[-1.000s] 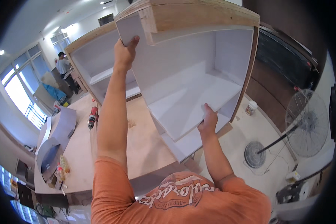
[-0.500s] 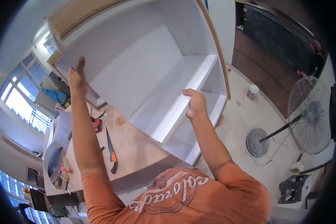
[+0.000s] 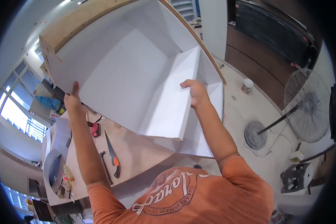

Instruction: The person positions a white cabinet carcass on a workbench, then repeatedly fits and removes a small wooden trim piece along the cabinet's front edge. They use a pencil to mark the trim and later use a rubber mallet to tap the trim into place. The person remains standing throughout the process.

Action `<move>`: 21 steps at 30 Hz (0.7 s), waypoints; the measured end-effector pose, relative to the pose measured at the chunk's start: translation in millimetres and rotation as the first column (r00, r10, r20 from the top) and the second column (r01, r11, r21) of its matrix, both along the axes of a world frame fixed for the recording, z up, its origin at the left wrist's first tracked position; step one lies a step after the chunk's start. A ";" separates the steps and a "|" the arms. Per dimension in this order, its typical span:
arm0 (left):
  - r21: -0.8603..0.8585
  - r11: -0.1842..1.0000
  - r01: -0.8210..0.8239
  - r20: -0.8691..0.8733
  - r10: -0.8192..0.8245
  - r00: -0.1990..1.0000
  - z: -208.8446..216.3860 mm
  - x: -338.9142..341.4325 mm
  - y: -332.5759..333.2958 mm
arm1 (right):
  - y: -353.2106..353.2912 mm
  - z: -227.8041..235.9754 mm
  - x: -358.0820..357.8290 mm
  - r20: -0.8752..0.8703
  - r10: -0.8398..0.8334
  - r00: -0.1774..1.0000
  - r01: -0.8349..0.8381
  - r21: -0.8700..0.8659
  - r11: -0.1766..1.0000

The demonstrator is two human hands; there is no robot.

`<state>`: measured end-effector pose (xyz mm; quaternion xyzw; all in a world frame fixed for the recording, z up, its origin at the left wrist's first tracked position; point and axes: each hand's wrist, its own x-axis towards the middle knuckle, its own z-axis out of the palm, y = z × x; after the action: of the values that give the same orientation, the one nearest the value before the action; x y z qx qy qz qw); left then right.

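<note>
A large white-lined cabinet box (image 3: 119, 63) with raw wood outer edges is tilted over the workbench, its hollow side facing me. My left hand (image 3: 74, 99) grips the box's left lower edge, thumb up on the inner face. My right hand (image 3: 195, 92) is closed round the edge of the white divider panel (image 3: 170, 100) inside the box, thumb on its upper face. The fingers of both hands are partly hidden behind the boards. Beside my left forearm, a handsaw (image 3: 112, 155) with an orange and black handle lies on the workbench (image 3: 138, 158).
Near the saw lie a hammer (image 3: 105, 168) and a red power tool (image 3: 95, 129). Bottles (image 3: 67, 173) stand at the bench's left end. On the floor to the right are a pedestal fan (image 3: 306, 106), a white tub (image 3: 247, 86) and a black step stool (image 3: 296, 178).
The box has turned and tipped, with its divider swinging lower toward me. My left hand has moved down along the edge; my right hand has risen slightly. More of the hammer shows.
</note>
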<state>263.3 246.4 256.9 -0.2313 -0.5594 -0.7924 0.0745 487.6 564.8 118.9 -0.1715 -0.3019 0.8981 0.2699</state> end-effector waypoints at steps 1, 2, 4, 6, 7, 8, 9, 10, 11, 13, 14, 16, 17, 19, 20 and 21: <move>0.034 0.999 0.019 0.018 -0.019 1.000 -8.9 -0.5 -6.8 | 5.9 -7.1 -1.7 -0.019 0.041 0.999 -0.041 0.012 0.999; 0.070 0.997 0.028 0.036 -0.030 0.999 -18.8 -4.7 -17.1 | 7.7 -10.7 -5.2 -0.037 0.092 0.995 -0.091 0.025 0.996; 0.055 0.998 0.023 0.039 -0.025 0.999 -28.5 -13.4 -37.7 | 2.8 -4.8 -8.7 -0.020 0.098 0.995 -0.098 0.012 0.995; 0.036 0.999 0.015 0.079 -0.018 0.997 -33.4 5.9 -39.7 | 3.7 -0.9 -7.4 0.006 0.100 0.995 -0.100 0.018 0.995; 0.044 0.999 0.013 0.104 -0.018 0.994 -36.8 13.4 -42.8 | 5.9 1.9 -7.4 0.008 0.146 0.989 -0.146 -0.004 0.989; 0.051 0.999 0.006 0.127 -0.012 0.992 -39.9 22.5 -48.9 | 5.0 4.0 -7.6 0.028 0.167 0.986 -0.167 0.013 0.986; 0.057 0.998 0.010 0.150 -0.019 0.988 -43.9 29.5 -51.0 | 6.0 5.5 -5.6 0.050 0.176 0.983 -0.177 0.029 0.984; 0.062 0.998 -0.003 0.168 -0.007 0.986 -48.0 37.6 -54.3 | 5.2 7.9 -4.7 0.072 0.184 0.980 -0.187 0.045 0.981; 0.063 0.998 -0.021 0.185 0.009 0.983 -52.2 48.1 -61.3 | 0.2 11.7 -5.0 0.095 0.195 0.976 -0.201 0.050 0.978; 0.078 0.996 -0.033 0.228 0.014 0.974 -63.8 61.4 -77.5 | -9.6 16.6 -5.1 0.145 0.214 0.966 -0.224 0.059 0.973; 0.094 0.995 -0.029 0.252 0.004 0.968 -71.9 65.3 -84.6 | -11.1 13.7 -6.8 0.155 0.211 0.965 -0.226 0.084 0.971; 0.124 0.992 -0.026 0.289 -0.011 0.957 -92.1 71.1 -100.5 | -12.8 8.6 -11.3 0.169 0.208 0.963 -0.232 0.139 0.963; 0.137 0.990 -0.030 0.304 -0.013 0.953 -108.7 69.7 -110.5 | -15.0 5.6 -15.9 0.191 0.214 0.958 -0.246 0.165 0.955; 0.128 0.990 -0.057 0.418 -0.001 0.908 -120.0 87.2 -114.9 | -15.0 -2.4 -19.9 0.247 0.205 0.947 -0.260 0.215 0.941; 0.148 0.987 -0.067 0.422 -0.001 0.907 -132.9 91.6 -127.5 | -21.3 -2.0 -23.1 0.282 0.207 0.937 -0.277 0.238 0.931; 0.168 0.982 -0.081 0.426 0.002 0.905 -155.2 91.5 -143.0 | -30.0 -1.0 -26.9 0.317 0.211 0.925 -0.299 0.262 0.918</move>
<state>354.7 103.5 101.7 -0.0337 -0.4924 -0.8696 -0.0110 460.7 534.7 117.9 -0.2129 -0.4922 0.8344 0.1269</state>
